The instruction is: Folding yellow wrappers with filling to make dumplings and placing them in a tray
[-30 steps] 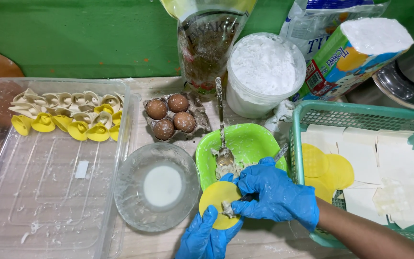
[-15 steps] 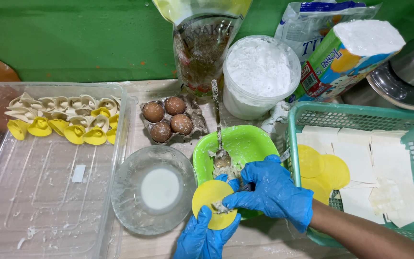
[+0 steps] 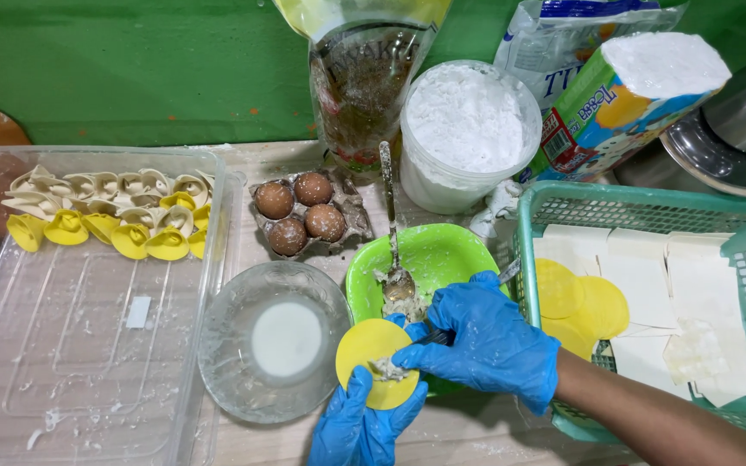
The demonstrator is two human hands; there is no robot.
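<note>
Nearest you: your left hand, blue glove, cupped under a round yellow dumpling wrapper, fingers curled up at its lower edge, so it's closed loosely on the wrapper. The wrapper lies flat and open, 1 small dab of pale filling near its middle, not folded yet.

Your right hand, also blue-gloved, is clamped round a thin utensil handle; the working end is hidden under the fingers, just at the filling. Looks like you're at the filling step for this piece.

Just behind: green plastic bowl with filling left in it and a metal spoon standing in it. Left of it, a clear glass bowl of white liquid.

Right: teal plastic basket with 2 more yellow rounds and a spread of white square wrappers, so plenty left.

Left: clear plastic tray, mostly bare, with about 14 folded dumplings in yellow and white along its far end. That's the done part, roughly a small share of it.

Farther back: 4 brown eggs in a carton piece, a white tub of flour, bags and a carton against the green wall.
</note>
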